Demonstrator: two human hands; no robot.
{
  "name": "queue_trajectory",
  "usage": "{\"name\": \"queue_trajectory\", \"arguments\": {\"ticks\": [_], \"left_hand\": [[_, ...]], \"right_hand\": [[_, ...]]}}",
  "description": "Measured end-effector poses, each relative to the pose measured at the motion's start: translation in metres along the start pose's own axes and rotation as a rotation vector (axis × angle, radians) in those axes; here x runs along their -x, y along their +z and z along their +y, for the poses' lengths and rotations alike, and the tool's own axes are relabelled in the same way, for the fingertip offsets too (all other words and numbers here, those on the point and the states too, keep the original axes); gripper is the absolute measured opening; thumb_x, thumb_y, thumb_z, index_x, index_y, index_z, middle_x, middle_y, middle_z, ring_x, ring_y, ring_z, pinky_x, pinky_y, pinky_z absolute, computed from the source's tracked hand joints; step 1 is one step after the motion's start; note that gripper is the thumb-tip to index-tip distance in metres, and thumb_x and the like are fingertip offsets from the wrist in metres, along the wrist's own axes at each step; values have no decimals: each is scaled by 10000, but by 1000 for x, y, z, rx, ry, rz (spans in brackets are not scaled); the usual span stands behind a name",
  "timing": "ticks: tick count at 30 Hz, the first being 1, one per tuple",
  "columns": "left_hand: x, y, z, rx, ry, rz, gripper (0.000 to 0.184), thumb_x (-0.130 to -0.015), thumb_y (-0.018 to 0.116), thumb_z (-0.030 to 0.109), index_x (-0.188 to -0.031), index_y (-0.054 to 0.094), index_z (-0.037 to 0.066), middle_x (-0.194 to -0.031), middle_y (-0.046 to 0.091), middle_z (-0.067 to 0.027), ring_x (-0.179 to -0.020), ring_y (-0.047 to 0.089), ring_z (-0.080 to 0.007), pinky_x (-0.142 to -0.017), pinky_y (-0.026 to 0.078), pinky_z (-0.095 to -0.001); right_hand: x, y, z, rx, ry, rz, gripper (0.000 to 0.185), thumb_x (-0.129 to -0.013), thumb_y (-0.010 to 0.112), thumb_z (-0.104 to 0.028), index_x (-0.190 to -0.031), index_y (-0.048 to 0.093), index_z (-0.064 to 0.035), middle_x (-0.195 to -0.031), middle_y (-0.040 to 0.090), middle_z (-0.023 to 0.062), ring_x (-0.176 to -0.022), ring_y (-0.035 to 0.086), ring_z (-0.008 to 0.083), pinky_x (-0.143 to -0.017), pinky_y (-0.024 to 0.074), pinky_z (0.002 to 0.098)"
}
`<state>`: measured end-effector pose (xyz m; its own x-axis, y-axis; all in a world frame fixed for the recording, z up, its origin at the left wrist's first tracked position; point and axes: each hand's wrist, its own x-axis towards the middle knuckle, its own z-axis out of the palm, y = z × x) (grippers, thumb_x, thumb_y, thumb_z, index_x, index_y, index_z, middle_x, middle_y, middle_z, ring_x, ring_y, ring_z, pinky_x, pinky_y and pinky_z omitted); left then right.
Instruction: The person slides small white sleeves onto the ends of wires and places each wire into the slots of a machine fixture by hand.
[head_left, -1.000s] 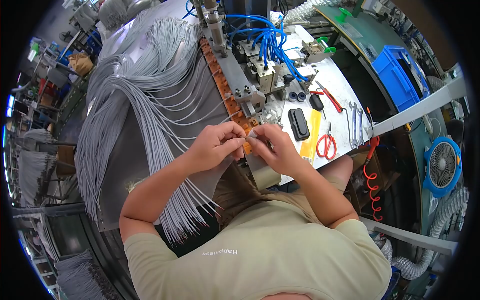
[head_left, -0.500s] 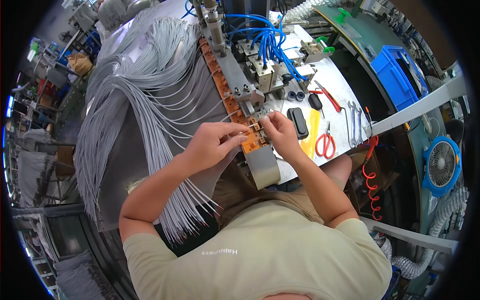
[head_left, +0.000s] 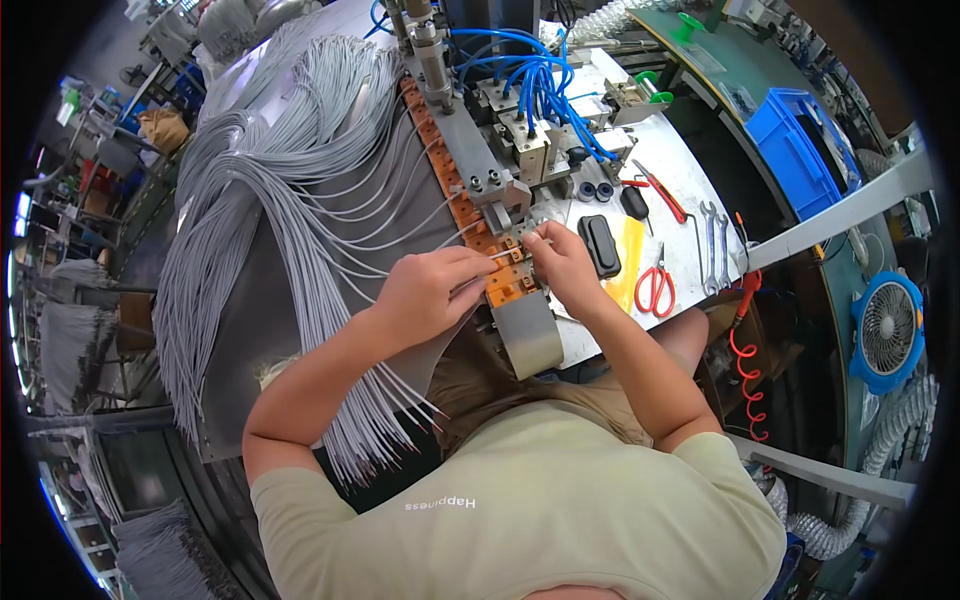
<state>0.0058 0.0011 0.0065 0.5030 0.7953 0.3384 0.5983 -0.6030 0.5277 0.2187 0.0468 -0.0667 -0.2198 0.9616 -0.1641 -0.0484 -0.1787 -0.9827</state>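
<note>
My left hand (head_left: 428,292) is closed at the near end of the row of orange blocks (head_left: 510,282), pinching a grey cable (head_left: 507,252) whose end lies across a block. On the other side of the row, my right hand (head_left: 565,262) has thumb and fingertips pressed together close to the cable's end; what they hold is hidden. More grey cables (head_left: 345,245) run from a large bundle (head_left: 285,215) on the left into blocks farther along the row. A metal press machine (head_left: 505,190) stands just beyond my fingertips.
Blue air hoses (head_left: 540,85) top the machine. On the white table to the right lie red-handled scissors (head_left: 655,288), wrenches (head_left: 715,245), a black case (head_left: 599,247) and a yellow sheet (head_left: 626,262). Farther right are a blue bin (head_left: 795,160), a blue fan (head_left: 887,330) and a red coiled hose (head_left: 745,380).
My left fingers have shifted slightly at the cable, and my right fingertips have moved a little along the block. The whole view has drifted slightly; the bundle and tools stay in place.
</note>
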Motion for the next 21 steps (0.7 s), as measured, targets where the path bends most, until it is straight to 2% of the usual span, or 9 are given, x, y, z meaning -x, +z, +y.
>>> {"name": "queue_trajectory", "arguments": {"ticks": [1,3,8,11,12,15,16,19,21], "left_hand": [[-1,-2,2,0,1,0,247,-833,693,55,-1080,704,58,-1009,706,-112,-771,696,-249,-668,556,-313],[-1,-8,7,154,-132,-27,223,-860,683,53,-1082,697,38,-964,707,-100,-748,692,-183,-643,542,-278],[2,-3,0,501,-349,-16,180,-904,662,48,-1075,686,-4,-887,699,-76,-718,657,-80,-615,511,-222],[-1,-2,2,610,-384,-19,169,-906,660,43,-1062,684,-15,-866,696,-80,-711,660,-87,-624,516,-229],[-1,-3,2,659,-406,-12,164,-907,658,41,-1056,683,-20,-855,695,-83,-707,661,-90,-628,519,-233],[-2,-4,1,427,-292,-28,158,-907,657,40,-1050,681,-24,-850,699,-89,-719,669,-97,-643,526,-238],[-1,-3,1,318,-238,-38,155,-907,657,39,-1046,680,-26,-848,702,-92,-726,672,-101,-650,530,-241],[0,-1,4,302,-226,-13,151,-905,657,33,-1042,678,-27,-841,704,-94,-721,675,-108,-660,533,-245],[-1,0,4,293,-213,2,149,-903,658,30,-1040,677,-27,-837,705,-95,-718,677,-111,-665,535,-247]], "right_hand": [[2,-1,-1,17,-29,44,174,-978,614,-202,-912,555,-53,-623,475,-59,-528,398,36,-475,301,220],[7,-2,-3,55,-88,131,164,-980,612,-196,-915,556,-56,-613,464,-63,-515,388,40,-467,302,222],[56,5,-30,168,-252,133,122,-968,627,-148,-953,577,-39,-614,501,-30,-506,433,50,-466,321,212],[65,18,-31,464,-766,47,92,-943,647,-86,-992,608,-19,-617,575,17,-502,513,76,-495,368,218],[63,19,-30,462,-769,50,92,-943,647,-86,-992,608,-19,-617,575,17,-502,513,76,-495,368,218],[50,24,-28,531,-664,51,104,-877,693,-68,-955,630,-41,-648,626,96,-536,566,239,-556,393,337],[50,24,-27,529,-662,48,104,-877,693,-68,-955,630,-41,-648,626,96,-536,566,239,-556,393,337],[53,22,-28,555,-612,32,90,-921,659,-53,-1000,646,-13,-632,658,49,-495,572,121,-563,414,264],[55,22,-31,560,-606,30,91,-920,659,-50,-1002,648,-15,-623,655,46,-491,566,121,-568,409,268]]}}
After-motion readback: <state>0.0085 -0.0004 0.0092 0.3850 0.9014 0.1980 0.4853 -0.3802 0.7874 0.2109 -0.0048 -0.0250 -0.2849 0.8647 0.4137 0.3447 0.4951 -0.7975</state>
